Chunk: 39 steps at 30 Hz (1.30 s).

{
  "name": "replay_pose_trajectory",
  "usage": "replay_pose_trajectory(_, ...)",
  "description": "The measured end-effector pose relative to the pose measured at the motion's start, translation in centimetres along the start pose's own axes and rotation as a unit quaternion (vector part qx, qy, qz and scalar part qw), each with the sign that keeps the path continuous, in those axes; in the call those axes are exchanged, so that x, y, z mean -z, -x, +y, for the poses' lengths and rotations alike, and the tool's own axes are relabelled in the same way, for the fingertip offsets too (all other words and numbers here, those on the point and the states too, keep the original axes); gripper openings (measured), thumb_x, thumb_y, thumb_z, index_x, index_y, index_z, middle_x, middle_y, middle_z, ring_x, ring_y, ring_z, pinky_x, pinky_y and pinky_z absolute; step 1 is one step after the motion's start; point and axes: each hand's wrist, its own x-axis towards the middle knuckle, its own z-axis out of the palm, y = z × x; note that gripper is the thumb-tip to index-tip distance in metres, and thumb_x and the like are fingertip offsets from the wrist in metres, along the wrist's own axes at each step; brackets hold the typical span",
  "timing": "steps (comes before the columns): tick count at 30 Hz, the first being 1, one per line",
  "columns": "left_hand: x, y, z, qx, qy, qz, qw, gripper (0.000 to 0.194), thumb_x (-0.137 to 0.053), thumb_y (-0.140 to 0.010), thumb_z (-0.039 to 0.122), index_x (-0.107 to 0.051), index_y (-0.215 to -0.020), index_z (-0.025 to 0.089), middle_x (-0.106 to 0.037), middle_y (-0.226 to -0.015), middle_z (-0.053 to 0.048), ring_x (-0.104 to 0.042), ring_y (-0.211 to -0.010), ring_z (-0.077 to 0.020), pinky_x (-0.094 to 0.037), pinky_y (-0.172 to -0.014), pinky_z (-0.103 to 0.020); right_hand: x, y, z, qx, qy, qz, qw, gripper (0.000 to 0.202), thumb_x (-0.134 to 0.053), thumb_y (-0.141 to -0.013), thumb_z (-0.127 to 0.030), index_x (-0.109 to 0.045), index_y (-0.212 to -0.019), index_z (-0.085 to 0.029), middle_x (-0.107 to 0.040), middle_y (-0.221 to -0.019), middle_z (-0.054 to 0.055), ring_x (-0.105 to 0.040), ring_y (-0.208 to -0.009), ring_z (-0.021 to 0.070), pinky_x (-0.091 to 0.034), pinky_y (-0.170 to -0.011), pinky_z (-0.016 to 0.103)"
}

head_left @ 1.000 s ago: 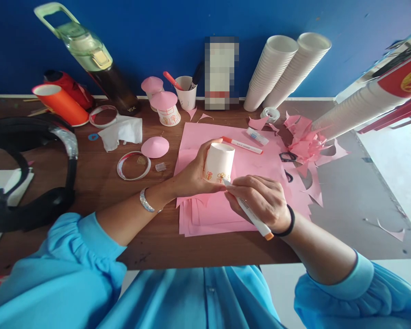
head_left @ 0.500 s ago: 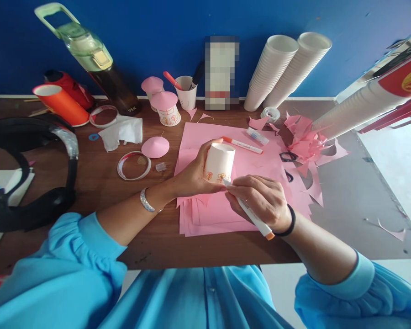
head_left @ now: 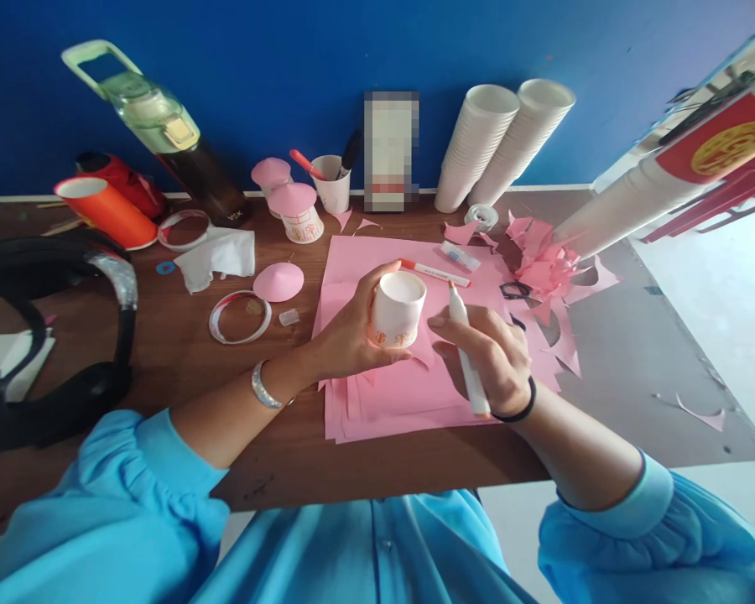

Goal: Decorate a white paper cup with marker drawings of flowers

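Observation:
My left hand (head_left: pixel 358 331) grips a white paper cup (head_left: pixel 398 309) from its left side, with the cup's round flat end facing up. Orange flowers are drawn near the cup's lower edge. In my right hand (head_left: pixel 494 356) is a white marker (head_left: pixel 466 356), its orange tip pointing up and away from me, apart from the cup. Beneath both hands lie stacked pink paper sheets (head_left: pixel 403 411). Another marker (head_left: pixel 440 273) with an orange-red end rests on them, just beyond the cup, near a small glue bottle (head_left: pixel 460 257).
Two cups with pink cone roofs (head_left: pixel 293 201) stand by a cup of pens (head_left: pixel 332 186). A loose pink cone (head_left: pixel 278 283) and tape rings (head_left: pixel 239 317) lie left. Tall cup stacks (head_left: pixel 478 143) stand at the wall; pink scraps (head_left: pixel 544 264) lie right. A bottle (head_left: pixel 182 151) stands back left.
My right hand has drawn the marker away from the cup's drawn flowers and turned its tip upward. The cup has tilted so that more of its upper end shows.

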Motion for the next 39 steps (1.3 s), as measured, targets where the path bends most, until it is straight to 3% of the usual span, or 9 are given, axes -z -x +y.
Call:
replay_pose_trajectory(4, 0.0, 0.0, -0.4, -0.038, -0.092, 0.047, 0.994, 0.116, -0.093, -0.076, 0.043, -0.021, -0.166, 0.028, -0.037, -0.171, -0.021, -0.043, -0.158, -0.0406, -0.042, -0.128, -0.061, -0.8, 0.0, 0.2, -0.058, 0.034, -0.04, 0.997, 0.049, -0.06, -0.105, -0.018, -0.045, -0.152, -0.018, -0.071, -0.119, 0.014, -0.075, -0.1, 0.0233, -0.066, -0.072, 0.033)
replay_pose_trajectory(9, 0.2, -0.3, -1.4, -0.001, -0.185, 0.049, 0.982, 0.118, -0.093, -0.071, 0.021, -0.021, -0.165, 0.028, -0.04, -0.171, -0.019, -0.046, -0.158, -0.0388, -0.041, -0.129, -0.059, -1.9, 0.4, 1.2, -0.134, 0.023, -0.092, 0.986, 0.068, -0.047, -0.104, -0.013, -0.023, -0.166, -0.024, -0.062, -0.139, 0.018, -0.074, -0.105, 0.0267, -0.068, -0.075, 0.04)
replay_pose_trajectory(12, 0.6, -0.3, -1.6, 0.029, -0.183, 0.031, 0.982, 0.124, -0.096, -0.069, 0.026, -0.019, -0.166, 0.03, -0.037, -0.174, -0.019, -0.042, -0.16, -0.0403, -0.039, -0.131, -0.06, -2.3, 0.8, 1.8, -0.167, 0.019, -0.109, 0.98, 0.081, -0.045, -0.093, -0.002, -0.022, -0.167, -0.025, -0.06, -0.138, 0.018, -0.073, -0.108, 0.0279, -0.067, -0.071, 0.039)
replay_pose_trajectory(17, 1.1, 0.0, -1.7, 0.035, -0.162, 0.028, 0.986, 0.134, -0.099, -0.066, 0.051, -0.015, -0.168, 0.031, -0.028, -0.176, -0.021, -0.034, -0.163, -0.0443, -0.037, -0.131, -0.063, -2.6, 1.1, 2.2, -0.186, -0.008, -0.109, 0.977, 0.091, -0.056, -0.087, -0.007, -0.019, -0.168, -0.025, -0.058, -0.14, 0.019, -0.069, -0.116, 0.0311, -0.066, -0.068, 0.039)
replay_pose_trajectory(21, 1.5, 0.0, -2.3, -0.016, -0.124, 0.03, 0.992, 0.13, -0.094, -0.069, 0.062, -0.017, -0.169, 0.032, -0.029, -0.174, -0.021, -0.036, -0.161, -0.0451, -0.036, -0.13, -0.066, -2.7, 1.3, 2.6, -0.209, -0.02, -0.111, 0.971, 0.082, -0.063, -0.092, -0.018, -0.026, -0.165, -0.024, -0.058, -0.139, 0.019, -0.069, -0.111, 0.0312, -0.065, -0.066, 0.04)
replay_pose_trajectory(27, 2.1, -0.4, -3.8, -0.011, 0.039, 0.05, 0.998, 0.09, -0.078, -0.089, 0.06, -0.032, -0.162, 0.033, -0.063, -0.138, -0.014, -0.065, -0.129, -0.0311, -0.054, -0.113, -0.056, -2.6, 1.4, 3.2, -0.213, -0.008, -0.091, 0.973, 0.063, -0.065, -0.1, -0.033, -0.039, -0.157, -0.025, -0.061, -0.138, 0.017, -0.07, -0.115, 0.032, -0.067, -0.085, 0.047)
replay_pose_trajectory(31, 2.0, -0.9, -4.3, 0.011, 0.136, 0.115, 0.984, 0.063, -0.069, -0.095, 0.064, -0.054, -0.144, 0.029, -0.067, -0.131, -0.011, -0.069, -0.12, -0.0248, -0.057, -0.105, -0.044, -2.6, 1.5, 3.9, -0.19, 0.003, -0.105, 0.976, 0.058, -0.062, -0.101, -0.03, -0.04, -0.154, -0.023, -0.062, -0.143, 0.018, -0.067, -0.127, 0.0332, -0.063, -0.099, 0.05)
replay_pose_trajectory(34, 1.9, -1.0, -4.1, 0.028, 0.135, 0.175, 0.975, 0.053, -0.064, -0.098, 0.065, -0.06, -0.135, 0.026, -0.071, -0.125, -0.01, -0.071, -0.114, -0.0225, -0.058, -0.102, -0.041, -2.8, 1.7, 4.9, -0.179, 0.049, -0.14, 0.973, 0.056, -0.061, -0.1, -0.027, -0.043, -0.153, -0.021, -0.06, -0.152, 0.02, -0.059, -0.14, 0.0355, -0.056, -0.11, 0.052)
replay_pose_trajectory(39, 1.9, -1.1, -3.4, -0.008, 0.064, 0.249, 0.966, 0.046, -0.066, -0.098, 0.063, -0.065, -0.123, 0.024, -0.074, -0.107, -0.006, -0.071, -0.099, -0.0186, -0.06, -0.091, -0.036, -3.5, 1.9, 6.7, -0.213, 0.139, -0.216, 0.943, 0.042, -0.05, -0.099, -0.013, -0.058, -0.14, -0.019, -0.067, -0.145, 0.018, -0.062, -0.13, 0.0324, -0.051, -0.102, 0.044)
